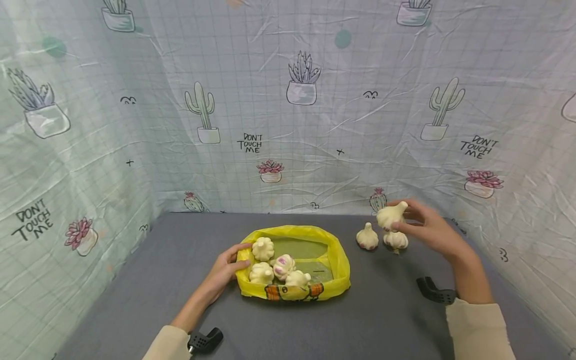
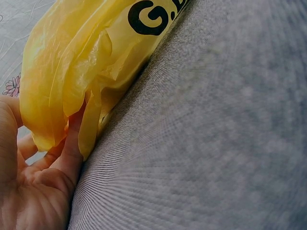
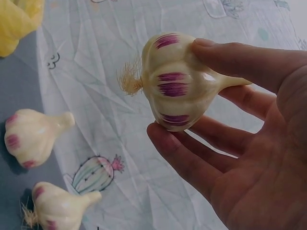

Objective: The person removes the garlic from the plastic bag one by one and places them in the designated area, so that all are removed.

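Between the thumb and fingers of my right hand (image 1: 429, 227) is a garlic bulb (image 3: 175, 84), cream with purple streaks and a tuft of roots, held up off the table. Two more garlic bulbs, one on the left (image 1: 367, 237) and one below the hand (image 1: 396, 241), stand on the table near it. My left hand (image 1: 220, 272) grips the left rim of a yellow plastic bag (image 1: 339, 265), thumb on the inner side. The bag lies with its mouth wide and several garlic bulbs (image 1: 283, 266) gathered at its left and front.
The dark grey table (image 1: 315, 330) runs back to a hanging sheet (image 1: 288, 125) printed with cacti and lettering, which also encloses both sides. Black wrist mounts, left (image 1: 205, 341) and right (image 1: 435, 291), sit on the forearms.
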A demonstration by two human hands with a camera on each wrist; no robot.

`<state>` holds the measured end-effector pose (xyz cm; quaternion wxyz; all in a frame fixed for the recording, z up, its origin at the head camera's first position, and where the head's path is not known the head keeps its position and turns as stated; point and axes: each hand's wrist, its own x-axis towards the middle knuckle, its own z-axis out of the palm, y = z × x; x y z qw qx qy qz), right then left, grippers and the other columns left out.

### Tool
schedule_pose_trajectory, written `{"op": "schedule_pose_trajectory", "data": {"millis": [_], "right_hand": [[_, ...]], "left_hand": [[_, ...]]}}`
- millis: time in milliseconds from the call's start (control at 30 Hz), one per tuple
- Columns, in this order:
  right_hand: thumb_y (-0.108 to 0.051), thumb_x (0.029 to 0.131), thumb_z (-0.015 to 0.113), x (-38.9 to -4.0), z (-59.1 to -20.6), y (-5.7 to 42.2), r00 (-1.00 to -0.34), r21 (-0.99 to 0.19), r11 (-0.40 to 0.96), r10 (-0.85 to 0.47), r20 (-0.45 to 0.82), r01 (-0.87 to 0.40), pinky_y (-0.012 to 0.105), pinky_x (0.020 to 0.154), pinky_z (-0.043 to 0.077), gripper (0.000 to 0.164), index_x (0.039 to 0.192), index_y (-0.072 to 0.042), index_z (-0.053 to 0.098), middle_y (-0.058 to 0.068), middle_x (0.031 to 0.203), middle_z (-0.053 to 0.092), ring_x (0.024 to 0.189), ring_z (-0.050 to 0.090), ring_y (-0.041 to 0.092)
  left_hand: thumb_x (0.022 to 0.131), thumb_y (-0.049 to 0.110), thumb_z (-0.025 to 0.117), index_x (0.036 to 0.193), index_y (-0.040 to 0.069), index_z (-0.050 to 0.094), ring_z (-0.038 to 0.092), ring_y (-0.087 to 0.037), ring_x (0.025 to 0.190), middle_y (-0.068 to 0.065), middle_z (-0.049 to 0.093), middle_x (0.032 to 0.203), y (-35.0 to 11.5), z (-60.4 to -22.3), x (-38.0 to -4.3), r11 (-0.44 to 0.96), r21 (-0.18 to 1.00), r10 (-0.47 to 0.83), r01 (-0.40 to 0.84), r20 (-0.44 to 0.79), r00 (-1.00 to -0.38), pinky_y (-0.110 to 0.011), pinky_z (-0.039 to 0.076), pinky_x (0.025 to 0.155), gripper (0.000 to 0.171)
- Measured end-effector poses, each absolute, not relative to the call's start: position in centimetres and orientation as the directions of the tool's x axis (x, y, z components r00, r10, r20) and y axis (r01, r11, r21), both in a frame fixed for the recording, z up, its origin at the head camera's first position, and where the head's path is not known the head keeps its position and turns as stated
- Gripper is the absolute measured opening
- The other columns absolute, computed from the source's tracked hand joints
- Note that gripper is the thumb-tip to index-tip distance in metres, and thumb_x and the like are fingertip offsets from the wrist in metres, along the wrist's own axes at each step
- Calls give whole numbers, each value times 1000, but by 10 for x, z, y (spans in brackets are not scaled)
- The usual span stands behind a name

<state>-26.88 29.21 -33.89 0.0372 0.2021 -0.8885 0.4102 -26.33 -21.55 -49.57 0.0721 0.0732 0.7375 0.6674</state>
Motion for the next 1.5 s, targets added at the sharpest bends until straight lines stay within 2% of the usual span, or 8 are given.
{"op": "schedule_pose_trajectory", "data": {"millis": [167, 267, 400, 633, 967, 1100, 1367, 1500], "right_hand": [[-27, 102, 67, -269, -342, 305, -922, -710, 591, -292, 255, -384, 20, 86, 50, 48, 147, -16, 54, -4, 143, 55, 123, 51, 1], [-23, 102, 68, -272, -345, 314, -919, -714, 581, -272, 284, -392, 17, 85, 49, 47, 145, -11, 54, -13, 136, 57, 117, 52, -6], [-17, 101, 68, -275, -351, 324, -915, -721, 564, -254, 312, -402, 17, 83, 52, 46, 144, -7, 54, -19, 127, 58, 111, 56, -8], [-23, 102, 67, -276, -352, 332, -936, -727, 589, -222, 274, -353, 18, 81, 53, 49, 147, -11, 52, -21, 127, 55, 108, 54, -11], [-20, 101, 68, -280, -358, 337, -931, -733, 574, -217, 295, -366, 18, 80, 54, 48, 143, -2, 53, -25, 116, 60, 103, 59, -10], [-21, 102, 68, -283, -362, 342, -930, -736, 568, -209, 303, -368, 18, 79, 54, 46, 143, -6, 54, -28, 113, 61, 103, 62, -8], [-26, 101, 69, -283, -361, 344, -947, -730, 603, -188, 260, -320, 19, 79, 53, 51, 144, -4, 52, -27, 114, 58, 101, 58, -12], [-30, 101, 69, -283, -360, 342, -957, -729, 620, -181, 226, -290, 21, 80, 53, 56, 146, -3, 50, -17, 119, 59, 102, 57, -11]], "left_hand": [[103, 13, 62, 155, 9, 44, 68, -19, 107, -27, 47, 153, -214, -495, -264, 86, 996, 225, 13, -7, -974, -32, 60, 82, 56], [103, 13, 61, 156, 8, 43, 69, -18, 106, -28, 48, 152, -214, -495, -264, 82, 997, 232, 17, -3, -973, -33, 61, 82, 56], [103, 13, 61, 156, 7, 43, 68, -18, 107, -28, 48, 152, -214, -495, -264, 89, 996, 224, 18, -2, -975, -32, 61, 82, 56], [102, 14, 62, 155, 8, 44, 67, -19, 109, -27, 46, 155, -215, -496, -264, 94, 995, 210, 11, -9, -978, -31, 60, 83, 56], [102, 14, 62, 156, 8, 43, 68, -19, 109, -27, 46, 155, -216, -496, -263, 89, 996, 221, 6, -14, -975, -31, 60, 83, 57], [102, 14, 62, 156, 9, 44, 68, -19, 109, -26, 47, 154, -216, -496, -263, 88, 996, 212, 3, -16, -977, -31, 60, 83, 57], [103, 13, 62, 156, 9, 44, 67, -20, 111, -27, 46, 155, -216, -496, -263, 84, 996, 218, 8, -10, -976, -31, 60, 84, 56], [103, 14, 62, 156, 7, 42, 67, -19, 110, -28, 47, 153, -217, -497, -263, 79, 997, 225, 14, -4, -974, -31, 60, 84, 57]]}}
